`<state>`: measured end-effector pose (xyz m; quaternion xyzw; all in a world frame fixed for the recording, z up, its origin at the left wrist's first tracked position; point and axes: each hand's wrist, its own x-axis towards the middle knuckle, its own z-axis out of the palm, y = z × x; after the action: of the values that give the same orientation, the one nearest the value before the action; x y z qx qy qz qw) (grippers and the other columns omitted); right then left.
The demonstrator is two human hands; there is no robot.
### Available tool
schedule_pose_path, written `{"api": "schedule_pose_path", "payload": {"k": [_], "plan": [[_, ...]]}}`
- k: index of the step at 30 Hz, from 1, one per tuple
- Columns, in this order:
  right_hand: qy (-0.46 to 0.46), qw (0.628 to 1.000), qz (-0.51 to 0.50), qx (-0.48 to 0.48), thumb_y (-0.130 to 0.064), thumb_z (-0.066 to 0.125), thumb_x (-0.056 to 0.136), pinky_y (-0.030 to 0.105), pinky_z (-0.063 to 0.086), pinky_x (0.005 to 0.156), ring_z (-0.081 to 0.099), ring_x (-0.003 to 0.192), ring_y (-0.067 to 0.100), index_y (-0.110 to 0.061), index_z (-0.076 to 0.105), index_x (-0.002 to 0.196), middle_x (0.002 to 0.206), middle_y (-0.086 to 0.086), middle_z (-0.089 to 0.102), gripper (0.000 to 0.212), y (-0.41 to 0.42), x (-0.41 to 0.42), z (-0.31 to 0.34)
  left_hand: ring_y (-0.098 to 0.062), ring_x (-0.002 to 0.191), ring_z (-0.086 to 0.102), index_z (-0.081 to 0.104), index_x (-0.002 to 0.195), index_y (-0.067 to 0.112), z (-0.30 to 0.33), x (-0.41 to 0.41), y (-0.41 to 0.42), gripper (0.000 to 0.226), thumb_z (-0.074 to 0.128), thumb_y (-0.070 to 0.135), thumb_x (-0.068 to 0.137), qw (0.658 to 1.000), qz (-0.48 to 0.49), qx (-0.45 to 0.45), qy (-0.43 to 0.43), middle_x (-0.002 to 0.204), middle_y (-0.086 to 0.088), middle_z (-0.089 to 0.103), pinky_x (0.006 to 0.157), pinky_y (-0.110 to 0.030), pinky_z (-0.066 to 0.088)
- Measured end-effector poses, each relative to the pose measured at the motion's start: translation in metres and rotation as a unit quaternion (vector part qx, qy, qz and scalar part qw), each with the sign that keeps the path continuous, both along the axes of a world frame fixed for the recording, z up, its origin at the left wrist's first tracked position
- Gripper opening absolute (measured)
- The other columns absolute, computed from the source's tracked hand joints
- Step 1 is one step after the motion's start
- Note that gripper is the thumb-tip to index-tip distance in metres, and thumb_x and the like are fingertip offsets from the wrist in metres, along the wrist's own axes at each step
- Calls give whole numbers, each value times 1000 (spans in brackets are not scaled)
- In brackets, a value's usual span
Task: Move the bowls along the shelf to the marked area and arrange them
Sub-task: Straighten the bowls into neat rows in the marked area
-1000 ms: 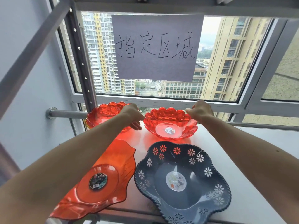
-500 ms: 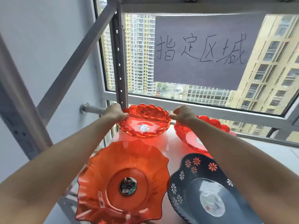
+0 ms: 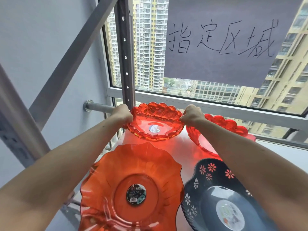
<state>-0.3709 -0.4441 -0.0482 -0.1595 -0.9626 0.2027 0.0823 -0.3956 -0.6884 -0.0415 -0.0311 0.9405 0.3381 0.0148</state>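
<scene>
The left hand [image 3: 123, 114] and right hand [image 3: 193, 115] each pinch opposite scalloped edges of the far-left red bowl [image 3: 155, 123], at the shelf's [image 3: 281, 157] far left below the paper sign [image 3: 225, 40]. It looks light, stiff, slick plastic; a grip on both rims suits it.

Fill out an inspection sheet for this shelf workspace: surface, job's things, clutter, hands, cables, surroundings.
Surface: pale shelf, tinted red beneath the bowls.
Job's things: scalloped red bowl at the back left; second scalloped red bowl to its right, partly behind the right arm; wavy orange bowl front left; dark flowered bowl front right.
Clutter: nothing seen.
Hands: left hand and right hand grip opposite rims of the back-left bowl, fingers closed.
Cables: nothing seen.
Surroundings: handwritten paper sign on the window; metal shelf upright; wall rail; high-rise buildings outside.
</scene>
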Motion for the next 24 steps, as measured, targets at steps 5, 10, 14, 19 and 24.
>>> {"api": "schedule_pose_path", "payload": {"k": [5, 10, 14, 19, 24], "plan": [[8, 1000, -10, 20, -5, 58, 80, 27, 50, 62, 52, 57, 16, -8, 62, 71, 56, 0, 50, 10, -2, 6, 4, -35, 77, 74, 62, 96, -6, 3, 3, 2, 13, 61, -3, 84, 1000, -2, 7, -14, 93, -25, 71, 74, -45, 62], [10, 1000, -17, 4, 0, 57, 77, 21, 38, 46, 48, 51, 15, -11, 47, 56, 56, 2, 48, 26, -2, 11, 4, -33, 77, 74, 61, 94, -5, 4, 8, 3, 10, 62, -2, 85, 1000, -5, 16, -17, 93, -24, 71, 73, -43, 63], [15, 1000, -14, -9, -3, 59, 76, 19, 36, 45, 49, 52, 15, -10, 53, 59, 56, 2, 50, 20, 0, 16, 5, -32, 76, 74, 61, 93, -5, 5, 12, 3, 11, 64, 1, 84, 1000, -12, 15, -18, 90, -23, 72, 71, -41, 63], [33, 999, 17, -29, -20, 68, 81, 22, 36, 48, 48, 53, 17, -9, 62, 65, 56, 4, 52, 20, 2, 23, 4, -31, 92, 69, 63, 100, -2, 8, 16, 0, 23, 66, 13, 83, 999, -24, -27, -9, 98, -18, 70, 81, -41, 60], [64, 997, 40, -13, -25, 66, 84, 31, 48, 68, 62, 75, 25, -2, 71, 81, 75, 10, 67, 23, 3, 42, 17, -25, 80, 56, 62, 99, 1, 21, 34, -7, 28, 66, 24, 84, 998, -24, -56, 23, 74, -6, 55, 66, -32, 43]]}}
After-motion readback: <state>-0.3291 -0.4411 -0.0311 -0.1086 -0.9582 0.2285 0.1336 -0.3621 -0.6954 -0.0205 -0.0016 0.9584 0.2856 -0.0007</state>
